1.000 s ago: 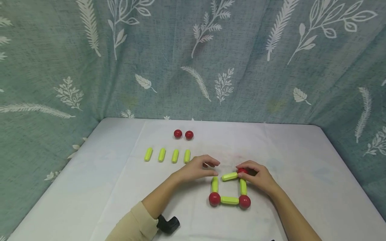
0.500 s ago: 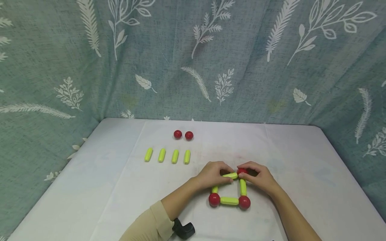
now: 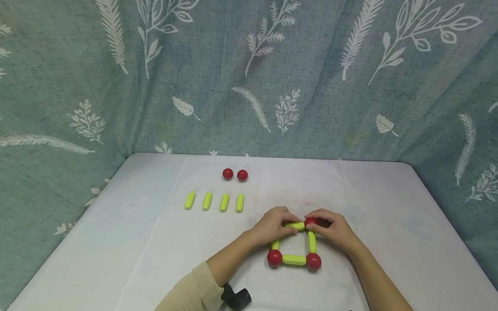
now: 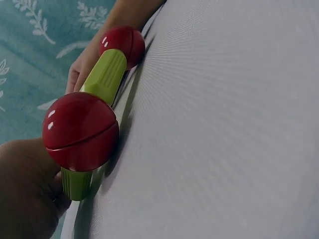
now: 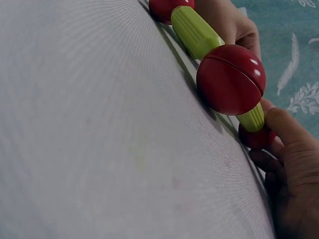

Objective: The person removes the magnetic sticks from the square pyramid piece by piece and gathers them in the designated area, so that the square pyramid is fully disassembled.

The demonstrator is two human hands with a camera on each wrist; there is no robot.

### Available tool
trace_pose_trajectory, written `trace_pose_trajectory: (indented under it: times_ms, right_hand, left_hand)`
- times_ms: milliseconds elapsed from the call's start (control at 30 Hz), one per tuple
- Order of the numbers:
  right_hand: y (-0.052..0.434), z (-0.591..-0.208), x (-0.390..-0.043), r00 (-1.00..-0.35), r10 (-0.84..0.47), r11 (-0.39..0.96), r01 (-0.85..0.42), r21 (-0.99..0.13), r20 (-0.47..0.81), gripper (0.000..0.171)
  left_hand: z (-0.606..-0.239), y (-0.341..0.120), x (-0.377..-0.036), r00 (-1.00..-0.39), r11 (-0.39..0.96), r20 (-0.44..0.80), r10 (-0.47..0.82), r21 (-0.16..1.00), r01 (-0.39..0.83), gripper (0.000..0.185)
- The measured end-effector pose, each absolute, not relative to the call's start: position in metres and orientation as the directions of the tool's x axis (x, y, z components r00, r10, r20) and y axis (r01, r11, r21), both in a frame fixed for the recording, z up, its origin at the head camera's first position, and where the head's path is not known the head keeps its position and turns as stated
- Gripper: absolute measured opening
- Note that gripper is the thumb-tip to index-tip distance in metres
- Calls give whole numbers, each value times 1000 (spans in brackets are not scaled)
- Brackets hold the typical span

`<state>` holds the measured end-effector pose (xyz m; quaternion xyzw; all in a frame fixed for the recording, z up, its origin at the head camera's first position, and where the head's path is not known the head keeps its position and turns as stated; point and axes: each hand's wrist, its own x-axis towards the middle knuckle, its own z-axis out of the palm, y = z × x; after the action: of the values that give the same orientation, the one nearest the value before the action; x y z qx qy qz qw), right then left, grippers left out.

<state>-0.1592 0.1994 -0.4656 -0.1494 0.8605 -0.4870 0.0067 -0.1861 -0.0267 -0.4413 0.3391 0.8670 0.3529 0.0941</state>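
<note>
A square of green rods and red balls lies on the white table. My right hand (image 3: 333,229) grips the red ball (image 3: 310,223) at its far right corner. With thumb and fingers, my left hand (image 3: 274,226) pinches the far green rod (image 3: 298,226), whose right end meets that ball. The near side is a green rod (image 3: 294,260) between a left red ball (image 3: 274,258) and a right red ball (image 3: 313,261). A right-side green rod (image 3: 312,242) joins the two right balls. My left hand partly covers the left-side green rod (image 3: 275,245).
Two loose red balls (image 3: 242,175) sit toward the back of the table (image 3: 373,198). Several loose green rods (image 3: 224,202) stand in a row in front of them. A black strap piece (image 3: 238,299) is at the left wrist. A leaf-patterned curtain (image 3: 218,77) hangs behind.
My left hand has moved right from beside the left rod and taken hold of the far rod, which now lies straighter. The right hand stays on its ball.
</note>
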Motion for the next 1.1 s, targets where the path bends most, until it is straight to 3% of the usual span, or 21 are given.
trace_pose_trajectory:
  times_ms: [300,500,700,933,1100]
  right_hand:
    - [205,-465,-160,-961,-252,494,-231,-838,116,26]
    - [201,-464,-160,-962,-251,494,-221,-841,106,27]
    - [200,-465,-160,-964,-246,488,-214,-846,101,27]
    - [200,-466,-160,-968,-234,485,-192,-853,85,26]
    - [199,-466,-160,-970,-230,490,-189,-851,83,27]
  left_hand:
    - [-437,-49,-185,-857,496,96,506,781,380,26]
    - [-436,-68,-180,-854,456,151,497,793,405,41]
    - [-438,-87,-174,-862,474,109,495,798,373,35]
    - [-444,-105,-167,-860,520,123,495,751,407,26]
    - [-448,-119,-162,-862,636,193,468,604,481,26]
